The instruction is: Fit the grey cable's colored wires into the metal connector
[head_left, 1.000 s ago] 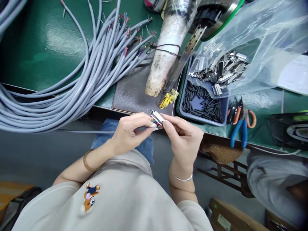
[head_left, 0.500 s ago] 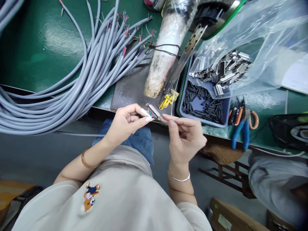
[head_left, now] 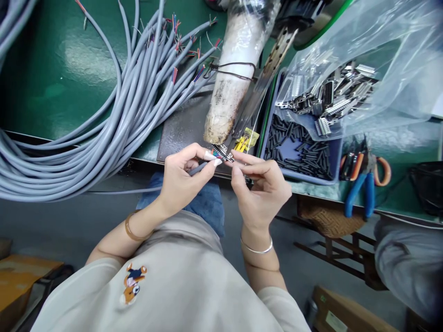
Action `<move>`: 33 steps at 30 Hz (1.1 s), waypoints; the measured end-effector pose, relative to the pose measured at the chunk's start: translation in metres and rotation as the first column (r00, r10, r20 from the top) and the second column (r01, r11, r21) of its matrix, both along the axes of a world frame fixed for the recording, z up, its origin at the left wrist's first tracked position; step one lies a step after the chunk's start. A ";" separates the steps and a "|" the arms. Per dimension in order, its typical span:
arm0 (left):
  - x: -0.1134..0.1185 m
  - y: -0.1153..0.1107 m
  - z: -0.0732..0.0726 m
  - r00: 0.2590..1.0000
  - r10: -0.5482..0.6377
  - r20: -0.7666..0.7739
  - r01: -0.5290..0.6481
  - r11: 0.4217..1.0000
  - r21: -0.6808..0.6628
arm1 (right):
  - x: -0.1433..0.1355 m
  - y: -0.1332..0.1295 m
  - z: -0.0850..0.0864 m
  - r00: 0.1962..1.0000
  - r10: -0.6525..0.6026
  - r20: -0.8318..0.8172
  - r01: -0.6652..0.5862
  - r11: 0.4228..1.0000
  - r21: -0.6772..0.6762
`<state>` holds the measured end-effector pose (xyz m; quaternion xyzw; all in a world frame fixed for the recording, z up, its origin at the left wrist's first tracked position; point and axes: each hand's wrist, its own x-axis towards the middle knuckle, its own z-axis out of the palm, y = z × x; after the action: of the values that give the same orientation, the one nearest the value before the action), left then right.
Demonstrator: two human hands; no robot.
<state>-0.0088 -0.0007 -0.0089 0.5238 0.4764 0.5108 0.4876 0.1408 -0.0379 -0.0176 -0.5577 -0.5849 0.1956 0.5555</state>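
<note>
Left hand (head_left: 183,177) and right hand (head_left: 261,189) pinch a wired connector (head_left: 221,153) together

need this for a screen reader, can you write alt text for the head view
Seen from above, a person's left hand and right hand hold a small connector wired to a grey cable at the edge of a green bench. Behind lie a grey cable bundle, a blue tray and blue-handled pliers.

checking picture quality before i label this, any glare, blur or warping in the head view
Head view: a soft glare patch sits on the green mat, and the clear plastic bag shines over the metal connectors. Wide-lens warping bends the bench edge and the grey cables. The connector between the left hand and right hand is small and slightly soft.
</note>
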 end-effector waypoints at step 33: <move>-0.002 0.002 0.012 0.999 0.008 -0.053 -0.008 1.000 0.005 | 0.004 0.011 0.016 0.975 -0.020 0.222 0.005 0.998 0.070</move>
<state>-0.0108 0.0014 0.0034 0.5365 0.4901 0.4999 0.4712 0.1444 -0.0268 -0.0013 -0.5602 -0.6463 0.1084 0.5067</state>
